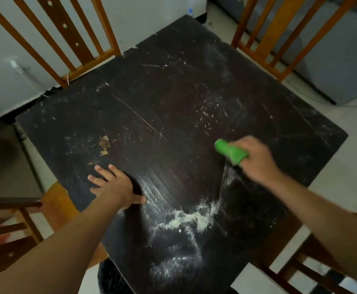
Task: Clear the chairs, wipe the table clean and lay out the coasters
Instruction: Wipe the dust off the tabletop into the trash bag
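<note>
On the right part of the dark worktop (pixel 173 92) my right hand (pixel 256 160) grips a green wiping tool (pixel 230 152), which is blurred. Near it, toward me, lies white powder (pixel 194 218). My left hand (pixel 111 183) rests flat on the worktop, fingers spread. Around stand wooden chairs (pixel 77 39).

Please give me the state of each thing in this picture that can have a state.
table: scratched and dusty, not yet wiped clean
white powder: lies in a loose heap near the near edge
green tool: gripped by the right hand, blurred
right hand: curled round the green tool
left hand: flat on the table, fingers straight
chairs: upright around the table, seats mostly hidden
</note>
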